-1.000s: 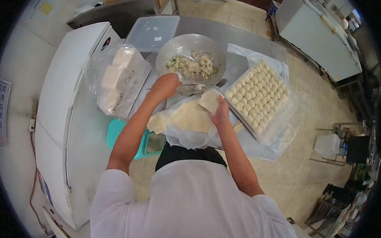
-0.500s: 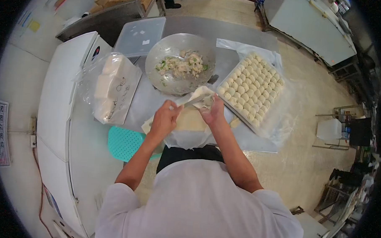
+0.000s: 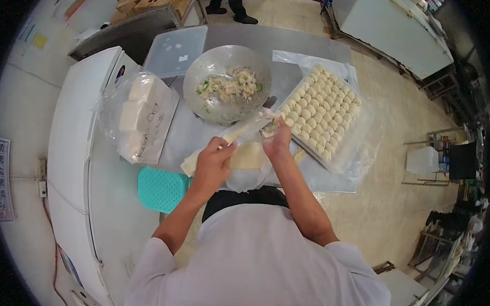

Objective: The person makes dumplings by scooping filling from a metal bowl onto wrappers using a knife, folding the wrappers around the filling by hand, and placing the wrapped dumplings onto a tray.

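Observation:
My left hand [image 3: 214, 160] is closed around the near end of a long, flat, pale spatula-like tool [image 3: 236, 134], blurred, slanting up toward the other hand. In my right hand [image 3: 278, 140], the fingers pinch a partly folded dough wrapper [image 3: 269, 128], with some greyish filling seeming to show in it. Beneath both hands lie pale flat dough wrappers [image 3: 247, 156] on thin plastic at the table's near edge. Just beyond stands a wide metal bowl [image 3: 196, 70] of chunky filling [image 3: 231, 86] with green bits. To the right, a tray [image 3: 316, 162] holds rows of round dumplings [image 3: 319, 110].
A plastic bag with white blocks [image 3: 140, 114] and handwriting stands at left on the metal table [image 3: 235, 36]. Behind it lies a clear lid [image 3: 176, 48]. A turquoise perforated stool [image 3: 161, 190] is below the left edge. Another person's legs [image 3: 232, 2] show at the far side.
My left hand has drawn back slightly toward me with the tool, away from the wrapper. My right hand still pinches the wrapper, now more folded. The other person's legs have come further into view.

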Available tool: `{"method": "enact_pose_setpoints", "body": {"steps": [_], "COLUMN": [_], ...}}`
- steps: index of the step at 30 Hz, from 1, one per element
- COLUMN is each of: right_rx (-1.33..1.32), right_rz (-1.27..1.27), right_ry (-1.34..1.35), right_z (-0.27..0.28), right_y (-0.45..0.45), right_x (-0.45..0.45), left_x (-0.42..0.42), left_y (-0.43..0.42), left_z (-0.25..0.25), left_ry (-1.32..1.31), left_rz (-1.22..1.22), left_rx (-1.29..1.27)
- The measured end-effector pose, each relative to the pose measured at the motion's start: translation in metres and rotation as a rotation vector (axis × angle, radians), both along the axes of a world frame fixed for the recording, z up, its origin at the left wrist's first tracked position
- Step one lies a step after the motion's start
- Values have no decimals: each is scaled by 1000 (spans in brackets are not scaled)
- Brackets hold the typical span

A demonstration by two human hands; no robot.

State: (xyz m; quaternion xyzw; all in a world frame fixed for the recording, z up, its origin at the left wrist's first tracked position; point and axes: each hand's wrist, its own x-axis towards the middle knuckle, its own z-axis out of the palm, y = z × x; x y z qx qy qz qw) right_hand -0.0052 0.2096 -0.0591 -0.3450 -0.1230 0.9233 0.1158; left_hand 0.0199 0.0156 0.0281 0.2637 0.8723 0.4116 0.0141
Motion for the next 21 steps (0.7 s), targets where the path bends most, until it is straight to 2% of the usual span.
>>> {"method": "enact_pose_setpoints", "body": {"steps": [2,4,6,7,8,10,12,13,15,16,18,19,21], "right_rx": [44,94,75,73,355,634,1406,1405,1756,1755,1417,1416,928], "right_rz": [63,115,197,198,208,206,302,293,261,251,528,514,460], "right_ry": [46,97,464,460,374,282,123,119,153,143,82,63,180], "right_z": [14,19,18,21,25,17,6,11,26,28,29,31,38], "right_y": [0,5,13,10,8,7,10,12,14,19,33,40,57], "right_x": [2,8,27,31,33,33,33,33,35,36,43,46,56], "left_x": [-10,-21,-23,-20,-19,-18,-16,-15,-13,-14,-17,-19,-25], "left_y": [9,11,5,4,4,4,4,5,9,10,6,5,7], "left_z": [-37,-30,-8,6,21,36,42,41,45,51,74,83,92], "left_ry": [60,107,-1,-6,-34,-60,-56,-53,69,70,-22,-25,0], "left_rz": [-82,-126,-105,-104,-63,-29,-120,-128,-235,-247,-144,-166,-9], "left_rx": [1,57,-52,-53,9,68,-52,-54,-142,-144,-111,-110,41]}}
